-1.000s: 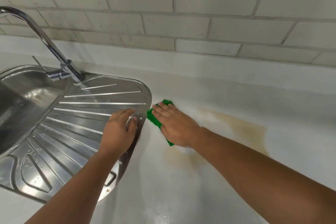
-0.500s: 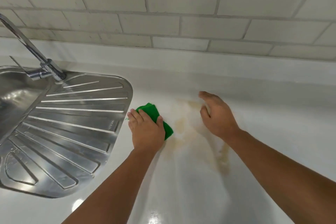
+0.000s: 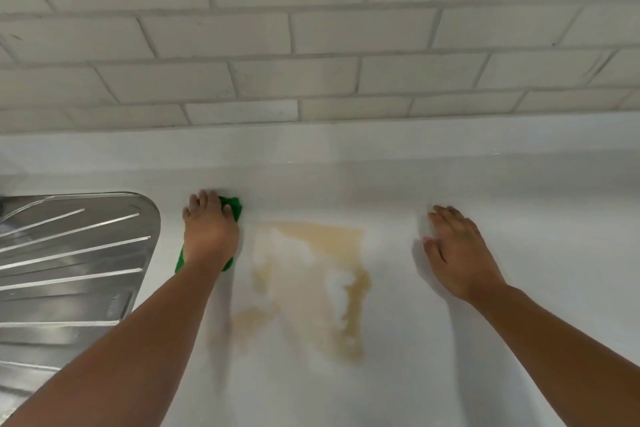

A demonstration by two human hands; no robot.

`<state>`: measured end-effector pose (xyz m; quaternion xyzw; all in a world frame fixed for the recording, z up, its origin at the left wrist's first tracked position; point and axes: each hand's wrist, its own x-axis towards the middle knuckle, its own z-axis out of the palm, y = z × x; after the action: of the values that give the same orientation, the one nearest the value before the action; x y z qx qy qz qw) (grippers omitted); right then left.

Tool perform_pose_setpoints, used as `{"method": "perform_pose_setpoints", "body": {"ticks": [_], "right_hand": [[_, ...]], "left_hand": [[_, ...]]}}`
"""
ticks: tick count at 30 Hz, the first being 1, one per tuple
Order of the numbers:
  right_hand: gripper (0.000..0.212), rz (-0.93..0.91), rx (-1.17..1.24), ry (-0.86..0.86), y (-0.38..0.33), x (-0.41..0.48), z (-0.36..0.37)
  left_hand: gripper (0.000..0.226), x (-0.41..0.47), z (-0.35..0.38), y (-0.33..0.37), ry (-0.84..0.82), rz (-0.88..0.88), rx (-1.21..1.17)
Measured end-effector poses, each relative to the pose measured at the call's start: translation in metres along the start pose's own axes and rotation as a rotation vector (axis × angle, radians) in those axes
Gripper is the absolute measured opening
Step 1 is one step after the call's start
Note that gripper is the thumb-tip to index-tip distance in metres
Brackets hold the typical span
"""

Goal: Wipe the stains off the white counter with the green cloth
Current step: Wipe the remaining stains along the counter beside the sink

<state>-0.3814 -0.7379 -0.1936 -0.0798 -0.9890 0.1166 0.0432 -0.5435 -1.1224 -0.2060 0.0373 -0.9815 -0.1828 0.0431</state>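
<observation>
While the left hand [image 3: 210,236] lies palm-down across the green cloth [image 3: 232,206], its fingers are spread flat over the fabric, pressing it to the white table [image 3: 519,322] rather than curling round it. The cloth sits left of centre in the frame, just beside the rounded edge of the steel draining board [image 3: 76,253], and it shows only as a green corner past the fingertips and a second strip near the wrist. A patchy tan stain [image 3: 332,243] spreads over the middle of the frame, immediately to the right of the cloth, with a broad patch at its top, a streak running down its right side and a fainter blot at lower left; its edges are blurred, so whether the cloth touches it is hard to say. Right of the stain, the right hand [image 3: 457,253] is open and empty, fingers loosely together and pointing toward the upper left, apparently resting on the table. Pale brick tiles [image 3: 311,38] fill the upper half of the frame above the table's back edge.
</observation>
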Motion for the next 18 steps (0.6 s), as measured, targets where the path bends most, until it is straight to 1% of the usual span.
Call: {"method": "perform_pose_setpoints", "body": {"ticks": [2, 3, 5, 7, 11, 14, 16, 18], "right_hand": [[0.069, 0.018, 0.004, -0.001, 0.012, 0.006, 0.002], [0.069, 0.024, 0.013, -0.001, 0.016, 0.009, 0.003], [0.069, 0.031, 0.031, -0.006, 0.024, 0.018, 0.007], [0.068, 0.005, 0.029, -0.011, 0.028, 0.023, 0.012], [0.065, -0.006, 0.041, 0.009, 0.030, 0.025, 0.017], [0.065, -0.017, 0.039, 0.023, 0.031, 0.025, 0.018], [0.067, -0.018, 0.039, 0.020, 0.031, 0.025, 0.017], [0.069, -0.016, 0.039, 0.000, 0.030, 0.025, 0.017]], "left_hand": [[0.036, 0.011, 0.001, 0.008, 0.134, -0.078, -0.140], [0.028, 0.013, 0.000, 0.010, 0.202, -0.110, -0.170], [0.025, 0.022, 0.003, 0.020, 0.243, -0.131, -0.119], [0.028, 0.028, 0.007, 0.036, 0.210, -0.110, -0.055], [0.027, 0.030, 0.022, 0.080, 0.141, 0.067, -0.002], [0.034, 0.030, 0.039, 0.117, 0.034, 0.177, 0.037], [0.040, 0.031, 0.048, 0.141, -0.029, 0.217, 0.039], [0.040, 0.027, 0.057, 0.164, -0.060, 0.258, 0.025]]}}
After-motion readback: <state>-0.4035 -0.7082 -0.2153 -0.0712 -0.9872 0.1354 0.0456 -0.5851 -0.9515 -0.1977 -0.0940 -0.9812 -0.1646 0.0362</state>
